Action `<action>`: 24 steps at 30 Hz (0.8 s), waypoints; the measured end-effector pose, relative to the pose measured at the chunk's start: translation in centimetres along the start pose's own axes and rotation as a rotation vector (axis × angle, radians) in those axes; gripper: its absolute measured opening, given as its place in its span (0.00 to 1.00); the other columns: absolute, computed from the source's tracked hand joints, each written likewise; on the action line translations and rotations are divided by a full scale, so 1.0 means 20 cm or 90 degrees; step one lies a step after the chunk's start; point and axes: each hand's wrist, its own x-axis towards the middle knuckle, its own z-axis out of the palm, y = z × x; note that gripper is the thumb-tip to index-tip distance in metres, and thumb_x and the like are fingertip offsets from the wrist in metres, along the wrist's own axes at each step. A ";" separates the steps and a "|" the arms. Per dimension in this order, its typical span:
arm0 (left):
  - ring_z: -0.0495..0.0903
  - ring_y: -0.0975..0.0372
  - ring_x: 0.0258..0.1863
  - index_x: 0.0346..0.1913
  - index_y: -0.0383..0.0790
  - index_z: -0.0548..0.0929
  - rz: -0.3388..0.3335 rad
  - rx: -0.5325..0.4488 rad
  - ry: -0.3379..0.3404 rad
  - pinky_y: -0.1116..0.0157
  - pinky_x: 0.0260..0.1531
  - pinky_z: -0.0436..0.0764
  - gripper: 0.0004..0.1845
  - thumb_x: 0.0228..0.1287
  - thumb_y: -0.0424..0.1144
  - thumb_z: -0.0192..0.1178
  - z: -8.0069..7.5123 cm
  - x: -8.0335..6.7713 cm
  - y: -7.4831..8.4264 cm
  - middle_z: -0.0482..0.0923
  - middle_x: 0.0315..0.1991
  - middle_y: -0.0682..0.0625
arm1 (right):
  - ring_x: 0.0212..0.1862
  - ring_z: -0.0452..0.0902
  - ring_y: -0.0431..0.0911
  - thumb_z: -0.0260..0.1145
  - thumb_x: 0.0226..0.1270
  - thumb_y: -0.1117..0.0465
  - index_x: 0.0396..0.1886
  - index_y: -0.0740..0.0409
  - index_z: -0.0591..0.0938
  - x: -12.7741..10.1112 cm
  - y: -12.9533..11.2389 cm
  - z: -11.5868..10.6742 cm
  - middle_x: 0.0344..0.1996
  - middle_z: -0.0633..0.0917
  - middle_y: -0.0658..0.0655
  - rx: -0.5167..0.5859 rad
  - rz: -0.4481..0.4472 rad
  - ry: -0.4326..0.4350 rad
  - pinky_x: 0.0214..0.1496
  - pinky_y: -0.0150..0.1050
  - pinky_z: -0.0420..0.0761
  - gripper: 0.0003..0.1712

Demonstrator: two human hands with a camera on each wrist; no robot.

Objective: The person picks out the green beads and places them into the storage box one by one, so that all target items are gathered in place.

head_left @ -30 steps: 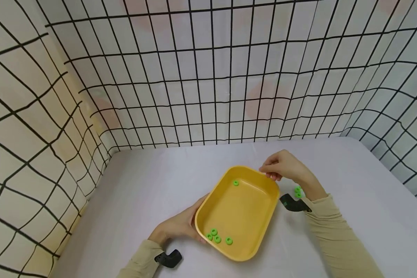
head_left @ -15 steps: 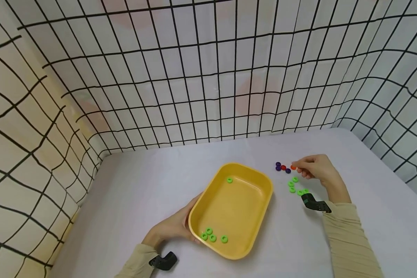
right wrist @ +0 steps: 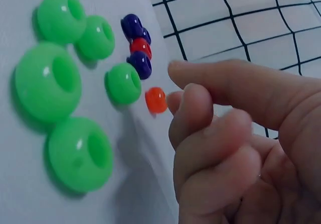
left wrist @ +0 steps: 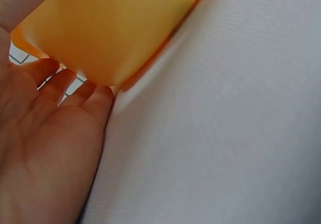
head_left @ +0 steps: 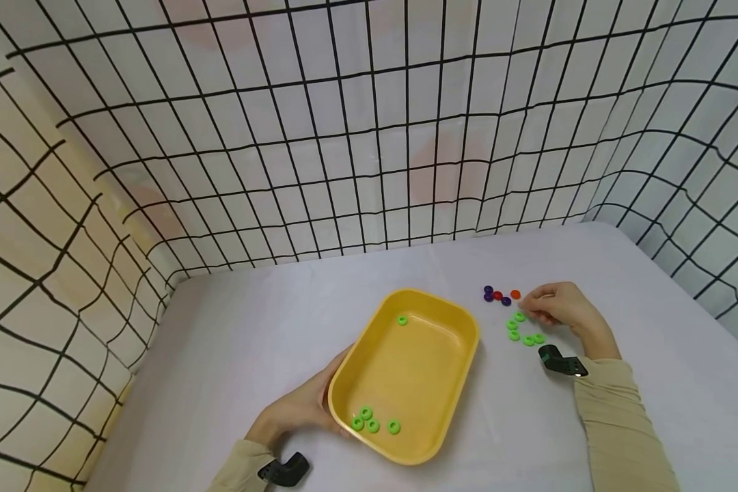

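A yellow tray [head_left: 427,369] lies on the white table and holds several green ring beads: one near its far end [head_left: 402,320] and a cluster at its near end [head_left: 372,424]. My left hand [head_left: 298,410] rests flat against the tray's near-left side, its straight fingers [left wrist: 75,91] touching the tray wall [left wrist: 115,28]. My right hand [head_left: 550,305] hovers right of the tray over loose beads, most fingers curled and the index finger [right wrist: 225,81] stretched out, holding nothing. Its fingertips are beside a green bead [head_left: 519,316] [right wrist: 123,83] and an orange bead [head_left: 515,294] [right wrist: 155,99].
More green beads [head_left: 528,339] lie just in front of the right hand. Purple beads [head_left: 488,294] and a red bead [head_left: 497,296] sit left of the orange one. A wire grid over cloth [head_left: 369,137] walls the table [head_left: 252,328] at the back and both sides.
The right hand left the tray's far corner and went right to the loose beads, then dropped slightly from the orange bead toward the green ones. The left hand and tray stayed put.
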 end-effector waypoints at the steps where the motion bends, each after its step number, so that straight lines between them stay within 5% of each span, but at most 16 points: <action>1: 0.50 0.58 0.69 0.72 0.57 0.43 0.001 -0.001 0.001 0.68 0.64 0.53 0.65 0.34 0.35 0.77 0.00 0.00 0.00 0.44 0.72 0.56 | 0.19 0.68 0.38 0.63 0.60 0.57 0.42 0.70 0.76 0.00 0.01 0.00 0.17 0.76 0.49 -0.002 -0.004 -0.004 0.21 0.32 0.71 0.19; 24: 0.49 0.59 0.69 0.72 0.59 0.43 -0.008 -0.001 0.006 0.64 0.65 0.51 0.64 0.35 0.36 0.77 0.01 0.00 0.00 0.45 0.72 0.57 | 0.16 0.66 0.39 0.68 0.54 0.54 0.42 0.70 0.78 0.01 0.00 0.04 0.13 0.73 0.48 -0.040 0.042 -0.007 0.18 0.31 0.65 0.23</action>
